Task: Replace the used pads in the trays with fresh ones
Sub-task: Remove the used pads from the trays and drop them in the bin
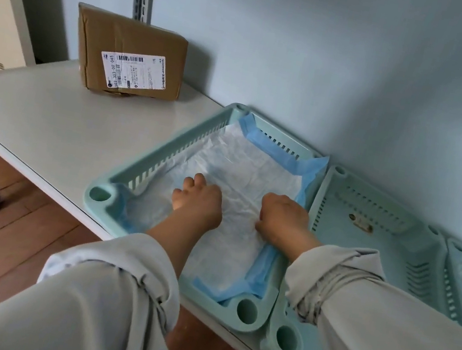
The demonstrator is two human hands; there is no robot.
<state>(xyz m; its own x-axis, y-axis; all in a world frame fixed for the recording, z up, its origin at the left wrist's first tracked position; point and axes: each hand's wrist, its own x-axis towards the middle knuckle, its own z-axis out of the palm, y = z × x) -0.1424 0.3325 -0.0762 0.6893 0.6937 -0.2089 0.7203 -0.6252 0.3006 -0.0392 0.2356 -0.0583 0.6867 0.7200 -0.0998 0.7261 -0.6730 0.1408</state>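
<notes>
Pad (pixel 232 175) in tray (pixel 168 139) | both hands' fingers (pixel 189 183) curled, tips hidden

Taped cardboard box (pixel 129 55) with shipping label (pixel 132 71) on white shelf (pixel 48 118), against pale blue wall (pixel 337 54).

Loose pale grey sleeves (pixel 98 290), bunched in folds above both wrists, leave the hands bare.
</notes>
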